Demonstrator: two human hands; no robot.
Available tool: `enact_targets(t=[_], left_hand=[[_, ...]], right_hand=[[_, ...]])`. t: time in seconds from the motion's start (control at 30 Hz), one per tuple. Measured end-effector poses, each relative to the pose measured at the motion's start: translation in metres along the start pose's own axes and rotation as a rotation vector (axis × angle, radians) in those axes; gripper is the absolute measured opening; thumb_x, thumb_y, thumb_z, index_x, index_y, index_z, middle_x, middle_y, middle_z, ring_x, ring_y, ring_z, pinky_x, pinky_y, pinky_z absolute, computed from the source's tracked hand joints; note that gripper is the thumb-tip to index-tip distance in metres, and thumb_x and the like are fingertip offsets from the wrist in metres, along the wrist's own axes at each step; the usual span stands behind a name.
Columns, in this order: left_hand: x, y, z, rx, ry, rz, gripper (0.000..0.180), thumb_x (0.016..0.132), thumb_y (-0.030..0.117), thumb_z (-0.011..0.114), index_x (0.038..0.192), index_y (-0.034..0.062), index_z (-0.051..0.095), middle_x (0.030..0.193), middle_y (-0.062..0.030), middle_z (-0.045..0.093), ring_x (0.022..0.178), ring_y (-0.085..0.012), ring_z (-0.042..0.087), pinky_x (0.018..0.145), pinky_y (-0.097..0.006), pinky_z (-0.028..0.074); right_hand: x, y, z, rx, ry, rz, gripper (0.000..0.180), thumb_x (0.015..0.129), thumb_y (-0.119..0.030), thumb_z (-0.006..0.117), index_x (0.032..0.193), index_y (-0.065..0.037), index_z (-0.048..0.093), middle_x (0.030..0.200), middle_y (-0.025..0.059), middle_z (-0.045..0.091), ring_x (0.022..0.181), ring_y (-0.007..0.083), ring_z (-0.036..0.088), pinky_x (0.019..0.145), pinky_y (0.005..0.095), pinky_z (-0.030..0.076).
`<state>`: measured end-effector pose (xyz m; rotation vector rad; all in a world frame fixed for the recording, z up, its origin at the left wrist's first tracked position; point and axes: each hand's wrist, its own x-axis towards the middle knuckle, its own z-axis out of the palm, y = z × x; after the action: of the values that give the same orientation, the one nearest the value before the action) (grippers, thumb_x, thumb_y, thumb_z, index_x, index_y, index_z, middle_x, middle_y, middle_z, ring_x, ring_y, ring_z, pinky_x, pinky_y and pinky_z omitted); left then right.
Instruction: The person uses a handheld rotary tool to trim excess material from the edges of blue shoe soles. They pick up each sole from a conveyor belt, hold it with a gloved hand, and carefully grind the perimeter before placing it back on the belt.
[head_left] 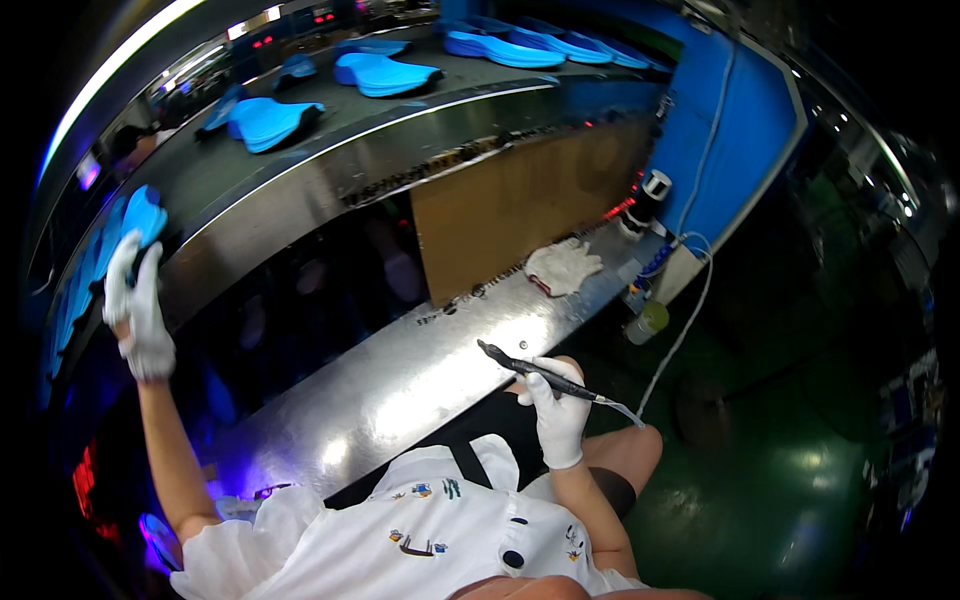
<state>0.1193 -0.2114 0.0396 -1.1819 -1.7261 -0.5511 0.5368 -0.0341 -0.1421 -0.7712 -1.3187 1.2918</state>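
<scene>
My left hand, in a white glove, reaches to the far left edge of the conveyor. Its fingers are stretched out and apart, with the tips at the lower end of a bright blue shoe sole; I cannot make out a grip on it. In front of my body, my gloved right hand is closed around a black brush with a thin clear tube at its rear end. The brush's dark tip points up and left, above the metal bench.
More blue soles lie along the dark conveyor belt. A cardboard sheet stands under its edge. On the bench lies a white glove. A black cylinder with a silver top and a pale hose are beside the blue machine housing.
</scene>
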Motion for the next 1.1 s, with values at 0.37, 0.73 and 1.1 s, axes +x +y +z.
enact_targets(t=[0.37, 0.73, 1.1], left_hand=[[-0.171, 0.275, 0.088, -1.222, -0.294, 0.163, 0.029, 0.065, -0.002, 0.082, 0.084, 0.0060, 0.061, 0.106, -0.0152, 0.065, 0.107, -0.0363, 0.061, 0.089, -0.042, 0.051], [-0.201, 0.299, 0.177, -2.234, -1.111, -2.066, 0.064, 0.094, 0.063, 0.036, 0.132, 0.0137, 0.053, 0.125, -0.0185, 0.055, 0.096, -0.0338, 0.060, 0.084, -0.043, 0.050], [-0.175, 0.327, 0.156, -2.694, -1.153, -1.885, 0.078, 0.096, 0.067, 0.027, 0.137, 0.0045, 0.047, 0.128, -0.0180, 0.057, 0.114, -0.0317, 0.056, 0.100, -0.043, 0.046]], right_hand=[[0.004, 0.024, -0.043, -0.083, 0.333, 0.062, 0.018, 0.087, -0.002, 0.068, 0.103, 0.002, 0.062, 0.078, 0.0028, 0.063, 0.059, 0.0071, 0.056, 0.055, 0.0204, 0.046], [0.094, 0.081, 0.025, -0.720, 0.105, 0.173, 0.032, 0.081, -0.034, 0.070, 0.079, -0.002, 0.072, 0.070, 0.0186, 0.067, 0.067, 0.0333, 0.067, 0.063, 0.0406, 0.051], [0.021, 0.006, 0.014, -0.527, -0.190, 0.063, 0.017, 0.077, -0.016, 0.074, 0.092, -0.011, 0.066, 0.080, 0.0084, 0.064, 0.074, 0.0239, 0.064, 0.066, 0.0361, 0.052]])
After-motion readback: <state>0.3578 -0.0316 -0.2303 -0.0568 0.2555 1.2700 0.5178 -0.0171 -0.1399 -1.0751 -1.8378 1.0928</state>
